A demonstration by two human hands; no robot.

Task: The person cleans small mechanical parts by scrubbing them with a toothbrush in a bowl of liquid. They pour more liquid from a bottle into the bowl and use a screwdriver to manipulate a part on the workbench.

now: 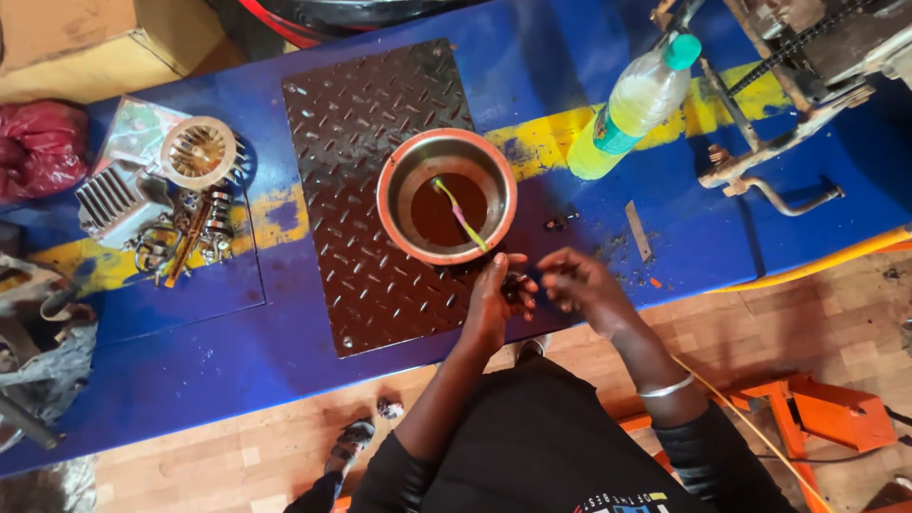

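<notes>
Beside the metal bowl (pixel 446 195) on the blue bench (pixel 570 57), a small dark part (pixel 514 283) is pinched by the left hand (pixel 496 294); the right hand (pixel 579 282) is curled, fingertips pressed together.

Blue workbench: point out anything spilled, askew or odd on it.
The clear plastic bottle with a teal cap lies tipped over on the blue workbench. Small dark debris is scattered beside the right hand. Nothing looks spilled from the round metal bowl.
</notes>
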